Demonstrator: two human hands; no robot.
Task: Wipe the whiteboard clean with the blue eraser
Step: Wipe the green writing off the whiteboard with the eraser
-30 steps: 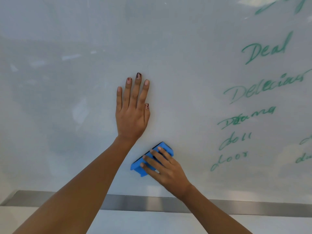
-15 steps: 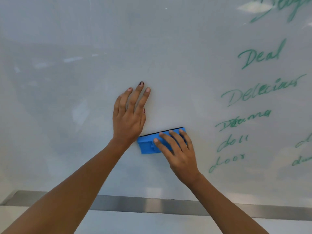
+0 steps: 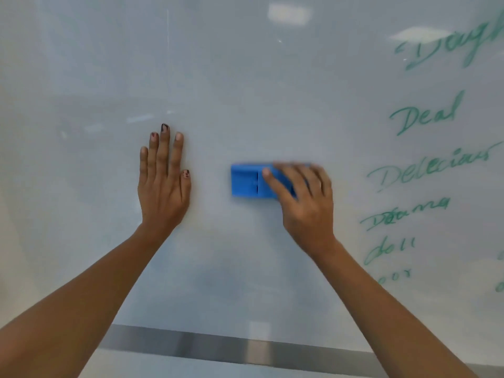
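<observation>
Metal ledge [image 3: 245, 347] is being seen nearest, at the bottom edge. Both forearms are being stretched up to the whiteboard [image 3: 245, 77]. Left hand [image 3: 163, 186] is being held flat on it, fingers straight and together, gripping nothing. Blue eraser [image 3: 246, 181] is being pressed level on the board, right of that hand and apart from it. Its right half is being gripped by the right hand [image 3: 302, 203], fingers curled over it. Green writing [image 3: 425, 118] is being left further right.

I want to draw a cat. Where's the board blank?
The whiteboard is blank above and left of the left hand, between it and the blue eraser, and between the arms down to the metal ledge. The right edge is crowded with green words.
</observation>
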